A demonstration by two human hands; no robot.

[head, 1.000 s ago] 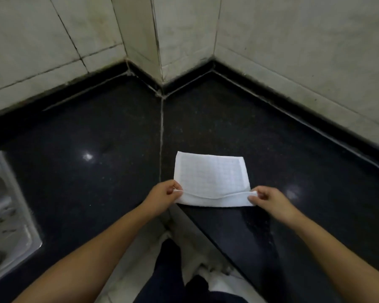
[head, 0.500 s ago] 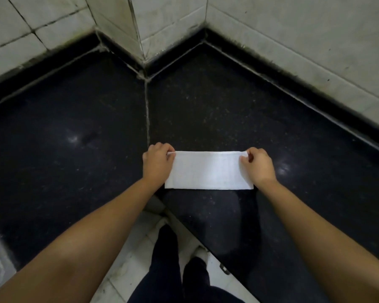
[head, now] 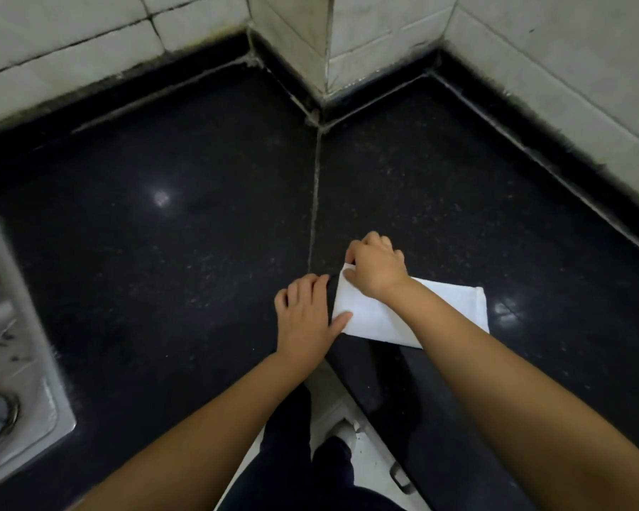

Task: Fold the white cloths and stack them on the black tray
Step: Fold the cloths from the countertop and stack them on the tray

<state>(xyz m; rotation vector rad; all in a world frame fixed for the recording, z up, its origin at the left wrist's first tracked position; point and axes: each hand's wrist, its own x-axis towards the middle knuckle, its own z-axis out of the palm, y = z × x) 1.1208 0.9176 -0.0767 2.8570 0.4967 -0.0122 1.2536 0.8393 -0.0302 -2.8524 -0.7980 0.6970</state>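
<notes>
A person's right hand (head: 377,269) pinches the ten o'clock corner of a folded white cloth (head: 380,319) on a black tabletop (head: 200,252) while the left hand (head: 307,315) lies flat beside it, thumb touching its edge.

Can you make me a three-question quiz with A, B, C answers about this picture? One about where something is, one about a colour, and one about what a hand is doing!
1. Where is the metal sink?
A. at the left edge
B. in the far corner
C. right of the cloth

2. What colour is the counter?
A. white
B. black
C. green

3. What is the right hand doing?
A. waving in the air
B. holding a cup
C. gripping the cloth's left end

Answers:
1 A, the metal sink sits at the left edge.
2 B, the counter is black and speckled.
3 C, the right hand curls its fingers round the white cloth at its left end, while the left hand lies flat beside it, thumb on the cloth.
</notes>
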